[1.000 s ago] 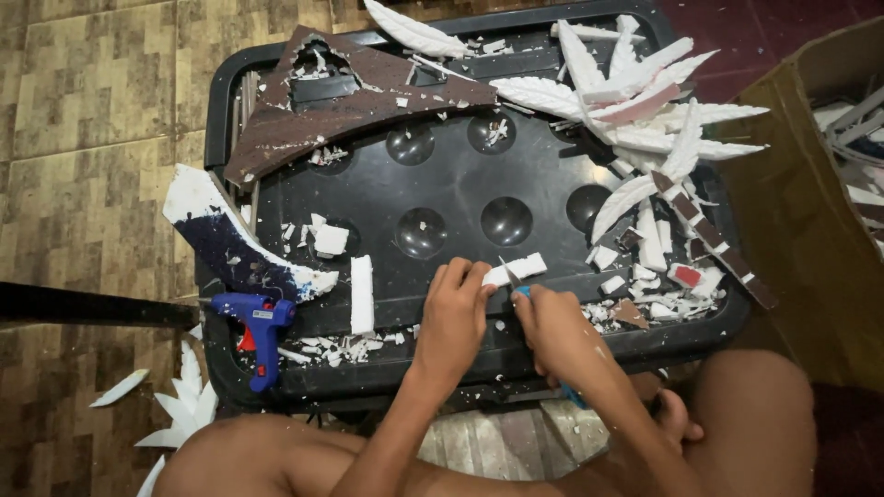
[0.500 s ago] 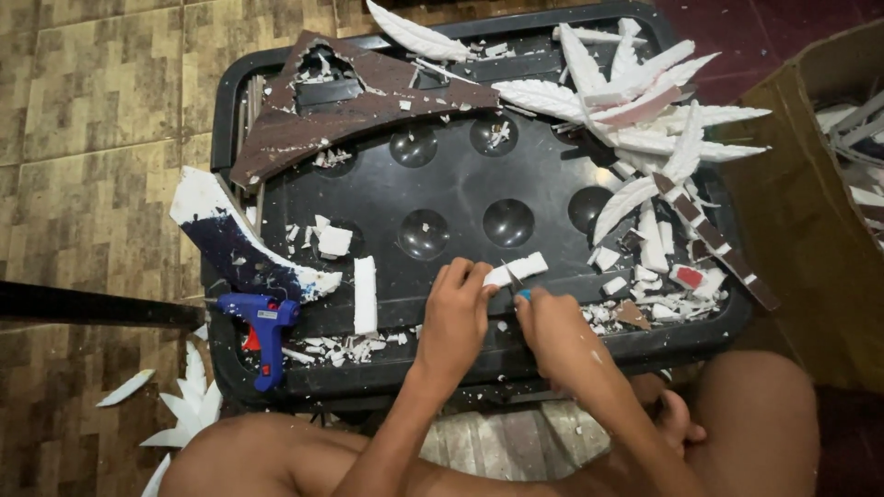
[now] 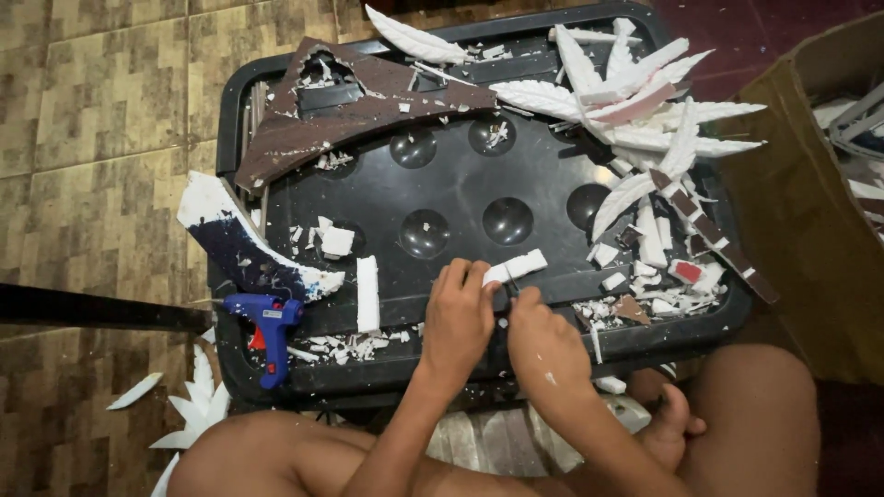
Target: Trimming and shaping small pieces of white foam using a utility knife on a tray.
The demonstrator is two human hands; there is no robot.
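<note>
I find the left hand closed on the near end of a small white foam strip, which lies on the black plastic tray close to its near edge, a little right of centre. The right hand is curled just beside it, fingers drawn in around what appears to be a thin blade or tool at the strip's lower edge; I cannot tell exactly what it grips. In my judgement the cut goes best with the strip pinned flat against the tray, the holding fingers kept behind the cutting line, and light passes, since this foam crumbles, as the white crumbs along the near edge suggest. A blue glue gun rests at the tray's near left corner, and a longer white foam bar lies between it and the hands. A curved dark-blue and white foam piece overhangs the left edge, a brown triangular board covers the far left corner, and white feather-shaped cutouts pile up at the far right corner. The tray has round dimples and sits on a brown tiled floor; a cardboard box stands at the right edge, and more white cutouts lie on the floor near the left knee.
</note>
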